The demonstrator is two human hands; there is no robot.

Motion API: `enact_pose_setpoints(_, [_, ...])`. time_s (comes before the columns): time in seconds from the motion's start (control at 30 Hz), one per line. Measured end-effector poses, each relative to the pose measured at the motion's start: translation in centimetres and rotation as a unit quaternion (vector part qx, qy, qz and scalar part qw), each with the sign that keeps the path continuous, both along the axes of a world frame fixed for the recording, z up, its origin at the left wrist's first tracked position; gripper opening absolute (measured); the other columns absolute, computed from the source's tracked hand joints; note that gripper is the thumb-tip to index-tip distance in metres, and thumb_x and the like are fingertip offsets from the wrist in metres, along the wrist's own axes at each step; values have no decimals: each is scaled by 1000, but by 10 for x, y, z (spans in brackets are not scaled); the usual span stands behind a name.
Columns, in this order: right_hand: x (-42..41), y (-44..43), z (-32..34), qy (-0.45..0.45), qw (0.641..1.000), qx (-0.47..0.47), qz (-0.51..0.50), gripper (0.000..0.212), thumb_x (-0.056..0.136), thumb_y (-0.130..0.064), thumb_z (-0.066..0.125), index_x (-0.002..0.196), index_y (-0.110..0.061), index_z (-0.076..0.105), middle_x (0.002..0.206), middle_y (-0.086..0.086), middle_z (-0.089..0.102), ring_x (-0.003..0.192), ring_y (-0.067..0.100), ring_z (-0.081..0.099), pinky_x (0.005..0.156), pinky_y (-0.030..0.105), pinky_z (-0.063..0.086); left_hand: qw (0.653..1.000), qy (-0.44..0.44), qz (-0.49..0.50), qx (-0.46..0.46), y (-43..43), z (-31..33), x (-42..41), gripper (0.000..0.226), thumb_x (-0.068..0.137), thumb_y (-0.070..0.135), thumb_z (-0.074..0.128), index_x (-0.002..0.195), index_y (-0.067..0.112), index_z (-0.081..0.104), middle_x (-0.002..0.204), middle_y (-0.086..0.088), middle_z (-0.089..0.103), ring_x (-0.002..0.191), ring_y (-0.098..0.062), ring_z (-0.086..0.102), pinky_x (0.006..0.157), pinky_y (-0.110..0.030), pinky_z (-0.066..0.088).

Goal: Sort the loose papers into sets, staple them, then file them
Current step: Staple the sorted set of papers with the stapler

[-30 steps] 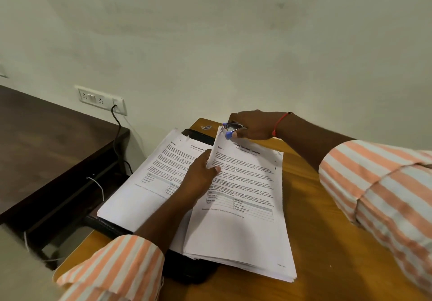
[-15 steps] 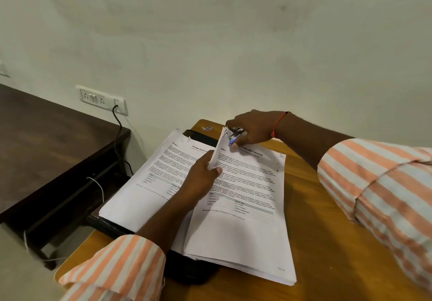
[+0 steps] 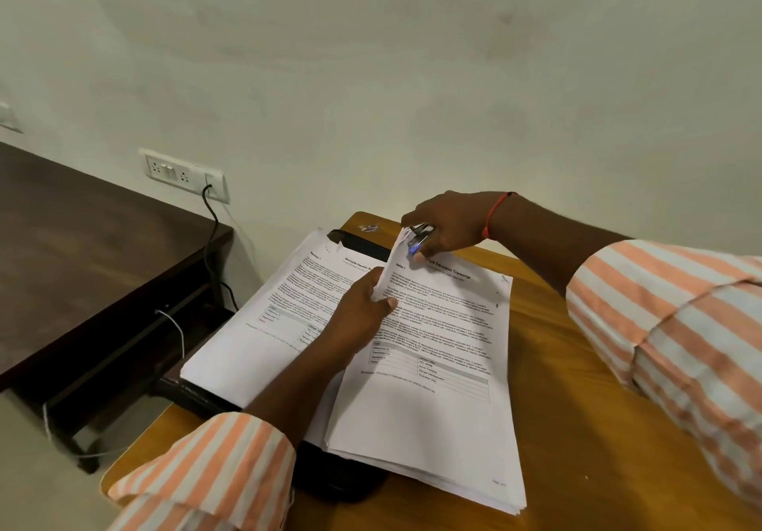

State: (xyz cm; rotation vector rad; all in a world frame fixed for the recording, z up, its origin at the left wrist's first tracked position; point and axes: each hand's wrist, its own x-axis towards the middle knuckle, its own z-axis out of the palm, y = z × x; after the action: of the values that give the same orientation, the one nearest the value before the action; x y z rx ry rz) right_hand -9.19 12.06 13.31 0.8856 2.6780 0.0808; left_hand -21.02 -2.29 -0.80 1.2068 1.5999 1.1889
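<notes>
Wooden desk (image 3: 585, 448) by plain wall. Transcript stack (image 3: 424, 419) lies on it, right of health stack (image 3: 247, 345). L hand (image 3: 363, 316) pinches lifted left edge of top sheets (image 3: 389, 268); R hand (image 3: 449, 223) clenched round small stapler (image 3: 418, 237) at their top corner. Risk: sheets fan out, staple misses lower pgs or lands skewed.

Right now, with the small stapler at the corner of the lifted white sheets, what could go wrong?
The left hand pinches only the edge of the lifted sheets, so they may shift before the small silver-and-blue stapler in the right hand bites.
The stapler could catch extra pages from the right white paper stack below.
The left white paper stack hangs past the wooden table's edge and might slide off.
</notes>
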Motion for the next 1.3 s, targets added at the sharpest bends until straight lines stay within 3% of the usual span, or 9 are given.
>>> enact_pose_setpoints(0.13, [1, 3, 5, -12, 1000, 9, 9, 71, 93, -56, 60, 152, -22, 39, 148, 4, 50, 133, 25, 46, 105, 34, 35, 1000, 6, -1, -7, 1, 1, 0, 41, 102, 22, 60, 141, 28, 48, 131, 5, 60, 116, -25, 63, 102, -50, 53])
enact_pose_setpoints(0.3, [2, 6, 2, -16, 1000, 17, 6, 74, 93, -57, 60, 154, -22, 38, 152, 3, 47, 136, 25, 44, 109, 36, 33, 1000, -3, -4, -10, -1, 2, 1, 39, 102, 21, 59, 139, 29, 49, 128, 7, 60, 115, -26, 64, 101, -51, 54])
enact_pose_setpoints(0.5, [0, 8, 0, -14, 1000, 23, 12, 72, 93, -57, 60, 152, -21, 40, 151, 2, 48, 135, 25, 45, 109, 38, 33, 1000, -1, -7, -4, 0, 1, 0, 39, 103, 20, 58, 139, 28, 48, 121, 11, 58, 107, -19, 62, 86, -36, 52])
enact_pose_setpoints(0.73, [-1, 7, -5, -25, 999, 30, 30, 55, 94, -56, 59, 135, -20, 56, 127, 0, 64, 109, 23, 58, 98, 39, 42, 1000, 3, -6, -9, 0, 1, 1, 40, 103, 21, 58, 141, 27, 47, 124, 9, 58, 108, -19, 62, 87, -36, 51])
enact_pose_setpoints(1.17, [1, 3, -7, -19, 998, 53, 25, 55, 97, -45, 60, 146, -22, 49, 139, 2, 60, 122, 26, 55, 104, 44, 45, 1000, 16, -7, -15, 1, 1, 1, 43, 102, 23, 59, 143, 29, 47, 131, 8, 59, 113, -22, 63, 96, -45, 53])
enact_pose_setpoints(1.3, [1, 2, -6, -20, 997, 68, 29, 55, 98, -45, 59, 147, -23, 48, 140, 1, 60, 122, 26, 55, 103, 43, 45, 1000, 6, -6, -7, 1, -2, 0, 40, 103, 22, 59, 140, 30, 48, 125, 11, 60, 106, -19, 64, 85, -36, 54])
